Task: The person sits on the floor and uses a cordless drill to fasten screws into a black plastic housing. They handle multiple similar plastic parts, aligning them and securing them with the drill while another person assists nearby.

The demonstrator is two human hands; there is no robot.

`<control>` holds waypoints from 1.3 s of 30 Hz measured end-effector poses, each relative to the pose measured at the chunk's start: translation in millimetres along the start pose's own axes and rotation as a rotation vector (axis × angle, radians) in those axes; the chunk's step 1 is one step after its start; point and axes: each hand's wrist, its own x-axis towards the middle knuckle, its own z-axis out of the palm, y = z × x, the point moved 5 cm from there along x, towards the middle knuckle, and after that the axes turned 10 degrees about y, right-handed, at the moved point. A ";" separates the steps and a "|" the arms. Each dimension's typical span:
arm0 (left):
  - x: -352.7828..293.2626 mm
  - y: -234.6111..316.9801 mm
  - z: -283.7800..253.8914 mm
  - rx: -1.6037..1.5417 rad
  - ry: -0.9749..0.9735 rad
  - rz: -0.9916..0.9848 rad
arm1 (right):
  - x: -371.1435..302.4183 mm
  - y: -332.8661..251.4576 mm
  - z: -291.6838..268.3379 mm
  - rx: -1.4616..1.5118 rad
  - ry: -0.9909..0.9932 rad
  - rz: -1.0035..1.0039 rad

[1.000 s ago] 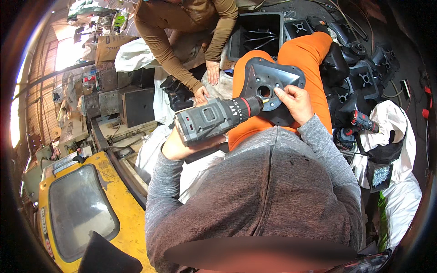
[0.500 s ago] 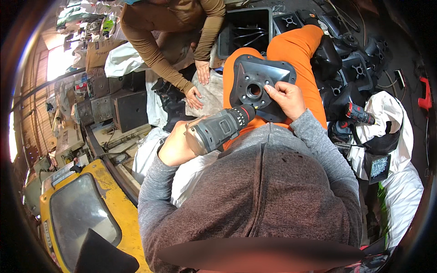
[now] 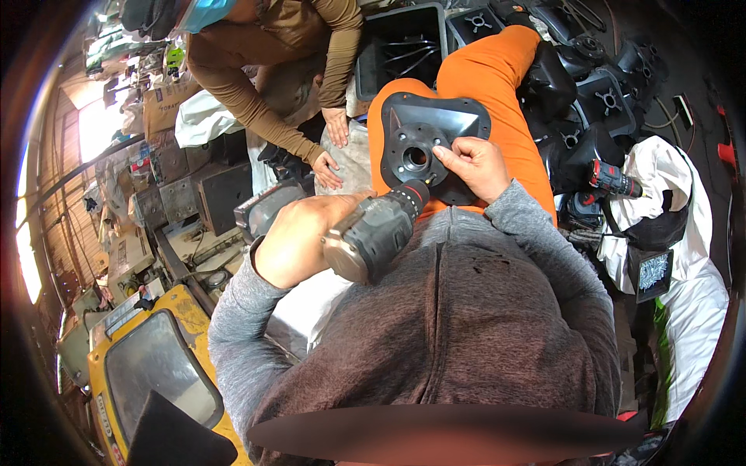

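Note:
My left hand (image 3: 299,241) is wrapped round a grey cordless drill (image 3: 373,237), its battery end sticking out to the left. The drill's bit reaches the lower right of a round flange on a black plastic housing (image 3: 454,120), which lies on my orange-trousered thighs. A round hole opens at the flange's centre, with small bolt holes about it. My right hand (image 3: 478,167) presses thumb and forefinger together on the flange, just right of the centre hole. Anything small between those fingertips is hidden.
A co-worker in brown sleeves (image 3: 233,85) rests both hands on a pale cloth (image 3: 350,163) ahead left. A black bin (image 3: 400,78) stands in front. More black housings (image 3: 606,109) are heaped at right, beside another drill (image 3: 614,179) and a small box of screws (image 3: 653,276).
My left hand has turned the drill, so its battery end now shows at left. The right hand stays pinched at the flange. The whole view has shifted slightly.

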 end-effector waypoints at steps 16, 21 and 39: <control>33.6 24.0 -14.4 0.341 -0.139 0.219 | -1.3 -0.9 1.0 -0.027 0.005 -0.024; 27.8 18.6 -18.8 0.204 -0.145 0.144 | -2.8 -1.5 -0.2 -0.024 0.044 -0.055; 15.5 20.4 -16.7 0.156 -0.188 -0.004 | -2.7 -1.8 -2.2 -0.046 0.025 -0.042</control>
